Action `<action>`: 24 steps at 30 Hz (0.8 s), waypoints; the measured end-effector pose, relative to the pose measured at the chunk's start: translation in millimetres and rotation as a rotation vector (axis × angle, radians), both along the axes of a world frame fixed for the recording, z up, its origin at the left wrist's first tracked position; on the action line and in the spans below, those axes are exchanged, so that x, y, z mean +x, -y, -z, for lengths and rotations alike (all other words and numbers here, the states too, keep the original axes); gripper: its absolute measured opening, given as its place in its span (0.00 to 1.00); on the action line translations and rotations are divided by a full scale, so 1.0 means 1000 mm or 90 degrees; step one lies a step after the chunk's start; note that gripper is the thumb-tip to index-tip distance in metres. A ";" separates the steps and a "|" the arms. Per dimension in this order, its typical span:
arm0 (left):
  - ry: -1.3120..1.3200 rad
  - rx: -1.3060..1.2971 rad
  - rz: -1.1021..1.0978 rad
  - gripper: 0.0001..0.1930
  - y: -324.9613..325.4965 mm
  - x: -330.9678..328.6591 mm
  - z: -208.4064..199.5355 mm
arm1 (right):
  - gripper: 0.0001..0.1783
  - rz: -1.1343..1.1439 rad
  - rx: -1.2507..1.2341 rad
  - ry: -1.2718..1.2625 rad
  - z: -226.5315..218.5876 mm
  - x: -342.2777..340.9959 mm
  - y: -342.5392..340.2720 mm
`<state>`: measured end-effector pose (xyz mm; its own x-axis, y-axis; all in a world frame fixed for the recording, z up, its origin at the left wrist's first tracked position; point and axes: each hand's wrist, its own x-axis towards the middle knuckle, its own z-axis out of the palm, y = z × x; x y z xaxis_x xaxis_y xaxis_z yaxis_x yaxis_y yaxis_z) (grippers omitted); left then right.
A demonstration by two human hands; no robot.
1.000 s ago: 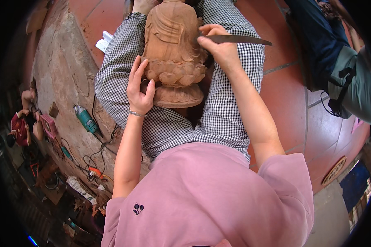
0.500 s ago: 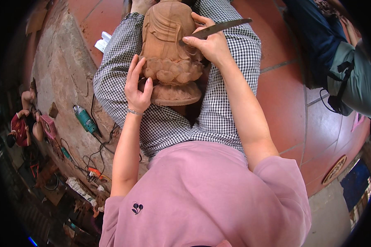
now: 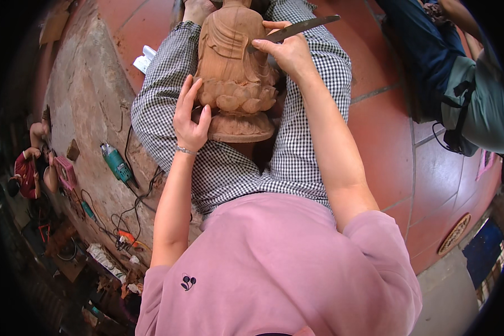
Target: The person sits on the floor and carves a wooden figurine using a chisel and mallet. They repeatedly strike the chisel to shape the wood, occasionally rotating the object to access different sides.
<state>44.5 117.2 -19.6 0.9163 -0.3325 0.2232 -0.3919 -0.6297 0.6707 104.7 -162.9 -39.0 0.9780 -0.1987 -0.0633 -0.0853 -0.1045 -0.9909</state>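
Observation:
A carved brown wooden statue [image 3: 229, 61] of a robed seated figure lies between my legs, its lotus base [image 3: 238, 96] toward me and its head cut off by the top edge. My left hand [image 3: 190, 123] grips the left side of that base, thumb spread from the fingers. In my right hand [image 3: 290, 55] is a long dark metal file [image 3: 305, 26], slanting up to the right. Its inner end meets the statue's right side, near my right thumb. One finger of that hand reaches over to the statue's edge. My grip covers part of the file.
A green power tool [image 3: 116, 162] with black cords lies on the rough floor to the left, near an orange tool [image 3: 130, 237]. A co-worker [image 3: 28, 171] sits at far left by a pink crate [image 3: 65, 172]. Another person's legs [image 3: 425, 61] are at upper right, over red tiles [image 3: 375, 140].
My right hand and the file have shifted slightly up along the statue, toward its head. The left hand keeps its hold on the base. The whole view has drifted a little.

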 end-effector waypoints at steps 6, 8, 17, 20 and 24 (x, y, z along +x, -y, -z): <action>-0.012 -0.003 -0.009 0.30 0.001 0.000 -0.002 | 0.20 0.009 -0.111 0.047 -0.002 -0.010 -0.011; -0.008 -0.007 -0.009 0.30 0.001 0.000 -0.003 | 0.18 -0.003 -0.106 0.033 -0.009 -0.004 -0.007; -0.013 -0.017 -0.011 0.30 0.001 0.000 -0.003 | 0.19 -0.020 -0.247 0.111 -0.006 -0.007 -0.009; -0.006 -0.016 -0.008 0.30 0.002 0.002 -0.003 | 0.18 0.009 -0.206 0.075 -0.010 0.003 -0.007; 0.007 0.001 -0.006 0.30 0.001 0.003 -0.001 | 0.18 0.028 -0.121 0.054 -0.006 0.007 -0.001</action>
<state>47.0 115.9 -18.7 0.9166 -0.3248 0.2332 -0.3940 -0.6344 0.6651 111.5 -162.4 -33.5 0.9683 -0.2418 0.0622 -0.0104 -0.2881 -0.9575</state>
